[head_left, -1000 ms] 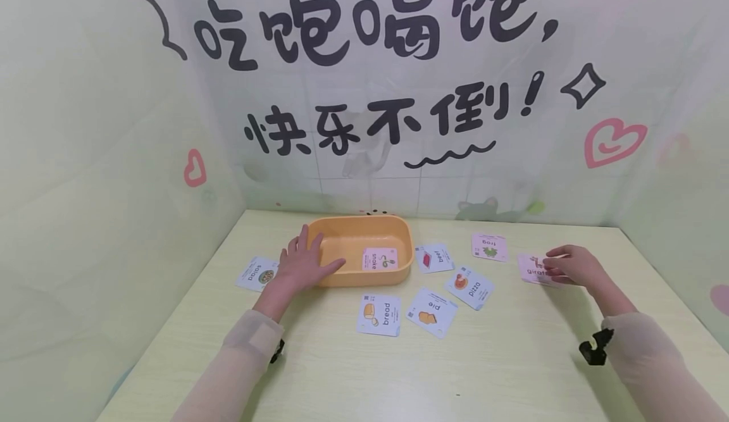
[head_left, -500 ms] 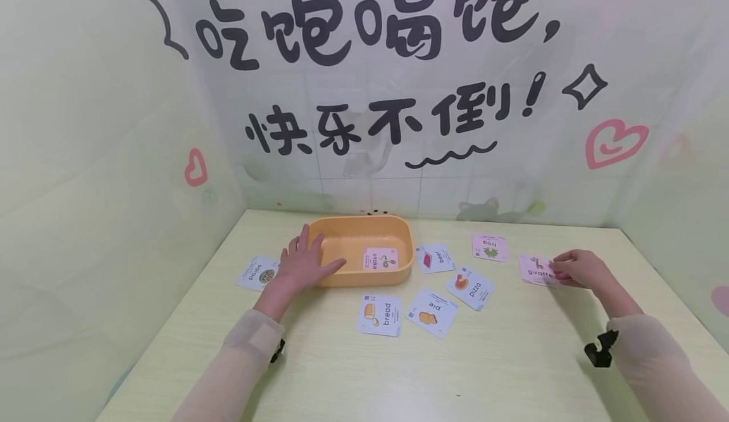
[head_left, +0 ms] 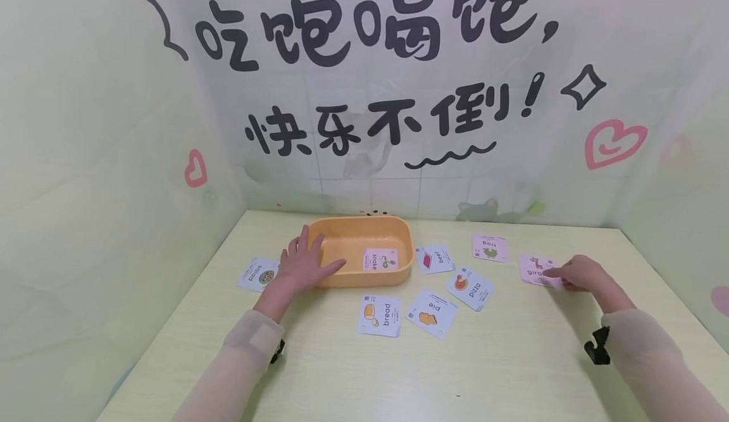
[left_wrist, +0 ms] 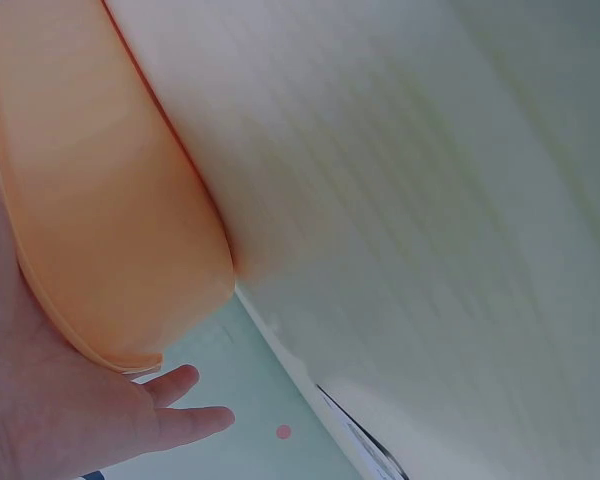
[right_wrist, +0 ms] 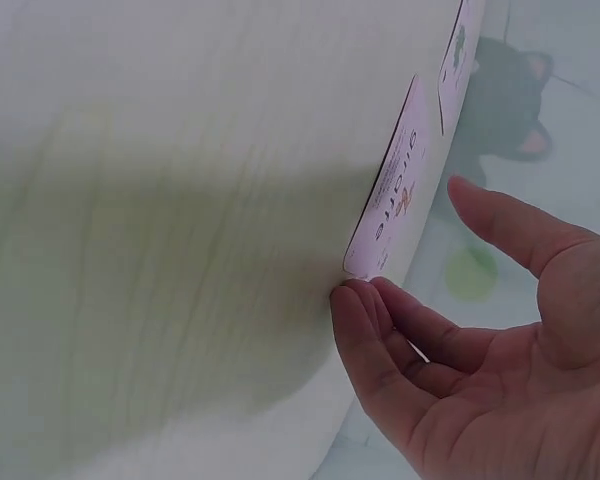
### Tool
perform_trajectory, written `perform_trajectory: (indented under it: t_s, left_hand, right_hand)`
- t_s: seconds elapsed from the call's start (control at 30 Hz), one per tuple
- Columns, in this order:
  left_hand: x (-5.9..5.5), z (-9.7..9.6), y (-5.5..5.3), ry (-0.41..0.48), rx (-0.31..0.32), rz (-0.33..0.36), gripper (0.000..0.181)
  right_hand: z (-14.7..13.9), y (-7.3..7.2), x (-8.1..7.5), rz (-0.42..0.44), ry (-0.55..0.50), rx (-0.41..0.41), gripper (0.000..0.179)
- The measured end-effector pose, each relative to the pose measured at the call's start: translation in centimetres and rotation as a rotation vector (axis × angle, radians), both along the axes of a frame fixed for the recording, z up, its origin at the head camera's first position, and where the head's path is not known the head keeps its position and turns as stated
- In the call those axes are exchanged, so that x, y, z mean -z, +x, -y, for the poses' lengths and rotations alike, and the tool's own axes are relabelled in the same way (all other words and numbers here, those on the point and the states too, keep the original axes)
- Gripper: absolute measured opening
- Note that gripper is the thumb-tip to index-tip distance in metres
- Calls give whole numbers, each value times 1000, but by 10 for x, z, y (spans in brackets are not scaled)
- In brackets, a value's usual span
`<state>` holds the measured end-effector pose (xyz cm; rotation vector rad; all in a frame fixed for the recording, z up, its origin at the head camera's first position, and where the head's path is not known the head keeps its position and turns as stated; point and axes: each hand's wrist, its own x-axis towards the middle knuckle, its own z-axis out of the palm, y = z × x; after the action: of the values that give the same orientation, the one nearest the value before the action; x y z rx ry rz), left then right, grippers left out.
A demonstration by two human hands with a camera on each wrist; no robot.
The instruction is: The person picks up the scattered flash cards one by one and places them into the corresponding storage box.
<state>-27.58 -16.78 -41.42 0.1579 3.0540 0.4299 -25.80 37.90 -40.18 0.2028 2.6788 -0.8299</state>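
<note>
Your left hand rests on the bin, fingers spread. Your right hand is at the giraffe card, fingers together, thumb apart.

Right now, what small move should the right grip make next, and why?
I'd probably lower the thumb of the right grip onto the giraffe card to pinch its edge. In the right wrist view, the fingertips are at that edge while the thumb stands apart, so the card, lying on the table, doesn't look held yet.
</note>
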Motion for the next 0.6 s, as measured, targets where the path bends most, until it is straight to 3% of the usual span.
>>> perform_trajectory:
  t_s: [0.2,0.4,0.6]
  left_hand:
    - [2,0,-1,1,2,-5,97]
    - [3,1,-1,12,2,-7,97]
    - [3,1,-1,11,5,-3,97]
  right_hand:
    - [9,-5,1,25,126,-80,51]
    - [24,-7,-4,31,227,-62,53]
    - [35,-2,-9,-16,320,-90,72]
